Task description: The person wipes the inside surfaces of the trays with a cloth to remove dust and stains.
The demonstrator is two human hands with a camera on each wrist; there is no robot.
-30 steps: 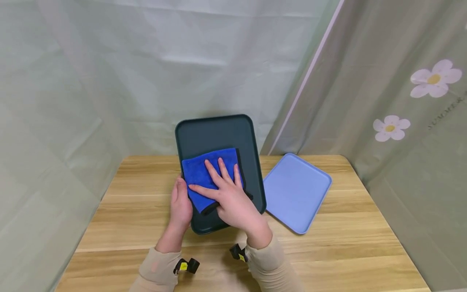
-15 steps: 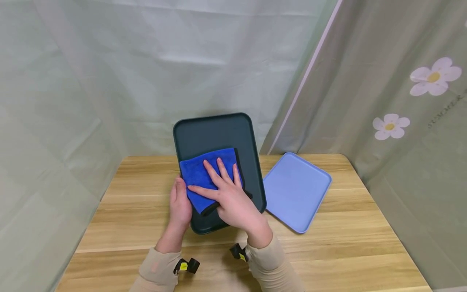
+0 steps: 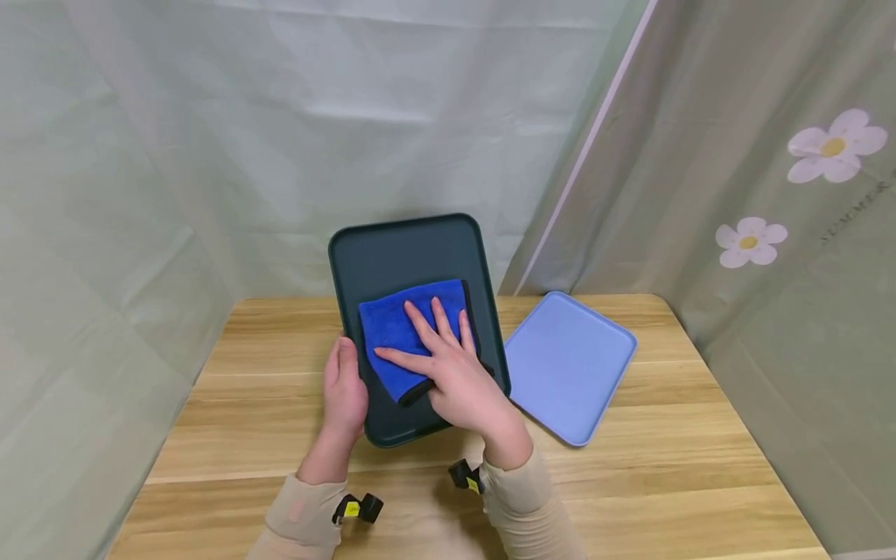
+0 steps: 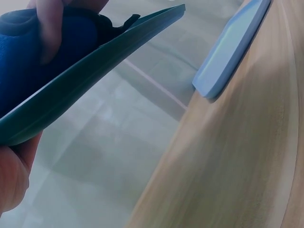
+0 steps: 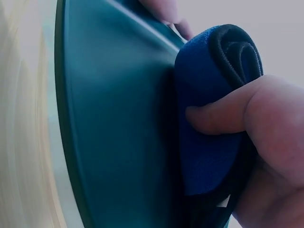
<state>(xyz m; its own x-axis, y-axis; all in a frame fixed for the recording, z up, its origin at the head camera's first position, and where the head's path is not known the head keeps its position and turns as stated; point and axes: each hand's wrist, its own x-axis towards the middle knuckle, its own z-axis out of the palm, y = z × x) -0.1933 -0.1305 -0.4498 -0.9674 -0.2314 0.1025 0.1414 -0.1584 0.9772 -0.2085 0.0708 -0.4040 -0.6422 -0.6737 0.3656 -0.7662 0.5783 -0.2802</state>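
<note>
My left hand [image 3: 345,393] grips the left edge of a dark green tray [image 3: 392,257], which is held up at a tilt over the table. In the left wrist view the tray [image 4: 85,88] is seen edge-on, with part of the left hand [image 4: 12,178] below it. A folded blue cloth [image 3: 385,315] with black edging lies against the tray's inner face. My right hand [image 3: 462,385] presses on it with fingers straight and spread. Close up in the right wrist view, the thumb of the right hand [image 5: 280,123] rests on the rolled cloth [image 5: 204,161].
A light blue tray [image 3: 570,369] lies on the wooden table [image 3: 266,404], right of the green one. Behind and beside the table hang pale curtains [image 3: 392,117], the right one with printed flowers. Each wrist carries a small black camera.
The right hand and the blue cloth have slid a little to the right and slightly up across the green tray. The green tray has shifted slightly left and up. The light blue tray stays put.
</note>
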